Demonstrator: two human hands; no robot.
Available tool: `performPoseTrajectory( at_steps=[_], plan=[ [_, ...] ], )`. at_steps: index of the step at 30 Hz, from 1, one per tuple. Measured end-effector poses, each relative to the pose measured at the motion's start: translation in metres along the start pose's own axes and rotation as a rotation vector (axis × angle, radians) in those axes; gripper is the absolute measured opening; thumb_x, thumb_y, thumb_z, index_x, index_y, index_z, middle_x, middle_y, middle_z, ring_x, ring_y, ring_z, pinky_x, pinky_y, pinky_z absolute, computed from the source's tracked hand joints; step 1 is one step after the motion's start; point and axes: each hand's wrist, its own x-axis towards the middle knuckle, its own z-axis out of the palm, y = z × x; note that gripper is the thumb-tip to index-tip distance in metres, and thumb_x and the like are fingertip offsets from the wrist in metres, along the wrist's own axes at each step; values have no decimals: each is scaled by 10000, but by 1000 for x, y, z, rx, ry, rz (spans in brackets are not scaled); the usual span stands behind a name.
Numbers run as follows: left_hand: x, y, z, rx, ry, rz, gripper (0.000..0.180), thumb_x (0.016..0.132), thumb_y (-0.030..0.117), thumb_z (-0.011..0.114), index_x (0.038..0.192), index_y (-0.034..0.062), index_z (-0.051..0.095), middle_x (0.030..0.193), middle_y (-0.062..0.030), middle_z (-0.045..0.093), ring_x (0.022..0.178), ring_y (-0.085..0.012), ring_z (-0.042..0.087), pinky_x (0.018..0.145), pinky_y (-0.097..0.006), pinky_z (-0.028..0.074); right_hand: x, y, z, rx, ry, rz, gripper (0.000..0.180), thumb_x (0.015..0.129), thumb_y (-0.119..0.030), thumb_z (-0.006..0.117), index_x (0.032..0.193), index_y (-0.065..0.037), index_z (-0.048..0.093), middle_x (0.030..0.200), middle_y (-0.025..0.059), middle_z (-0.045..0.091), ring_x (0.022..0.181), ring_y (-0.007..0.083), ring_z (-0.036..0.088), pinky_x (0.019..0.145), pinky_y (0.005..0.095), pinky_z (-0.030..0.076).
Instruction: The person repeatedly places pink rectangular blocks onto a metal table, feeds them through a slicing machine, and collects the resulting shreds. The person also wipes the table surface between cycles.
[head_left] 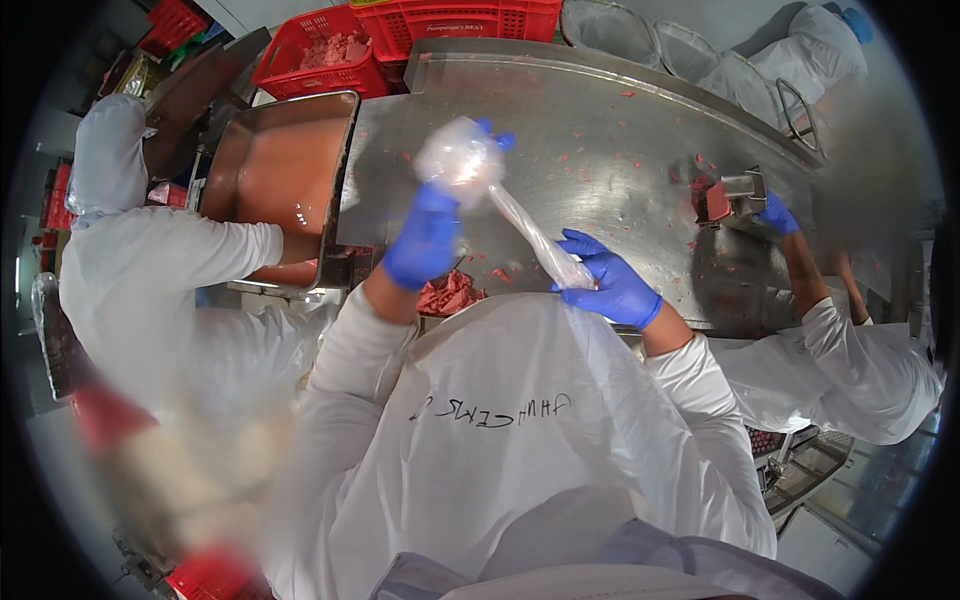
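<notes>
Over the steel table I hold a clear plastic bag, its upper end puffed into a shiny ball and its length drawn into a twisted rope. My left hand, in a blue glove, grips the bag at the ball. Blue fingertips show beyond the ball's far side, and the ball hides part of the hand. The bag's tail end lies in my right hand, also blue-gloved, with thumb and fingers closed on it. Pink meat pieces lie at the table's near edge, below my left hand.
The steel table carries scattered meat scraps. At left, one person reaches into a tub of pinkish-orange contents. On the right, another's gloved hand holds a metal box-shaped tool. Red crates stand behind; a third person is at far right.
</notes>
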Motion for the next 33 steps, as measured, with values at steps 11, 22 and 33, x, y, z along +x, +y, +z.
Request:
performPoseTrajectory(
  at_steps=[11,22,33],
  plan=[
    [2,-76,63,-363,-245,-642,388,1033,435,672,1085,56,736,908,-50,713,777,-125,657,709,-296,549,24,-3,28,573,196,55,851,784,-123,862,1548,-101,488,1523,140,534,1450,285,478,1208,444,372],
    [12,-85,48,561,150,90,418,707,81,807,1102,65,670,926,-161,741,849,-393,702,833,-453,554,26,-14,17,81,420,99,438,757,-72,804,1183,-22,712,1156,143,721,1050,283,699,961,377,533],
    [-6,-127,13,121,-427,-523,344,882,147,808,1184,35,687,1054,-67,739,968,-167,704,875,-352,562,25,-9,27,790,150,296,527,800,-126,838,1271,-21,627,1146,78,683,1098,205,644,995,376,497]
  ],
)
